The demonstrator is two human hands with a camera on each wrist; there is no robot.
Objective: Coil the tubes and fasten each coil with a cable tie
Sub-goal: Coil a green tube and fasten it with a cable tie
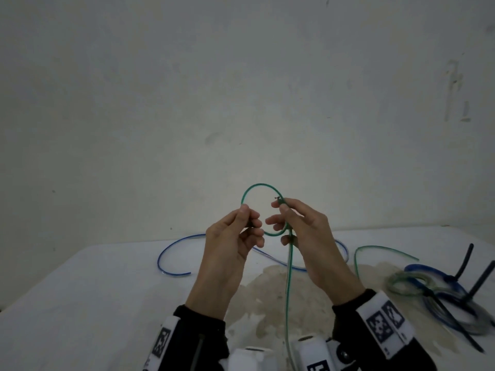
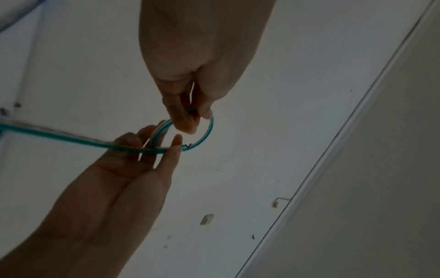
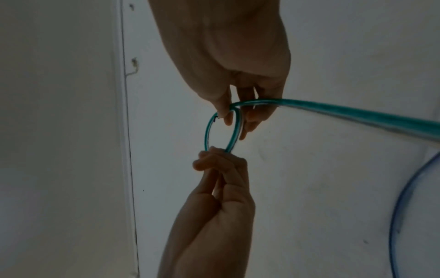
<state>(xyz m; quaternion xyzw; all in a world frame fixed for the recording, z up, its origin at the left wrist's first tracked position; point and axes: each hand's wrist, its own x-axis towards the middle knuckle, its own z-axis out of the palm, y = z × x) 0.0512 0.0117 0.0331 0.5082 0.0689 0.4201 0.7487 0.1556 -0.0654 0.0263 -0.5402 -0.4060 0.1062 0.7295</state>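
Above the table, the green tube's loop spans both pinching hands.

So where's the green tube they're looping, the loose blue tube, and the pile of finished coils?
green tube (image 1: 255, 186), head view, top of the loop held up between both hands.
blue tube (image 1: 171, 247), head view, left bend lying on the table.
finished coils (image 1: 417, 279), head view, blue and green rings, right side of the table.

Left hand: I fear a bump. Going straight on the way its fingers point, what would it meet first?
Probably the right hand, just across the green tube loop both hands hold; depth is unclear.
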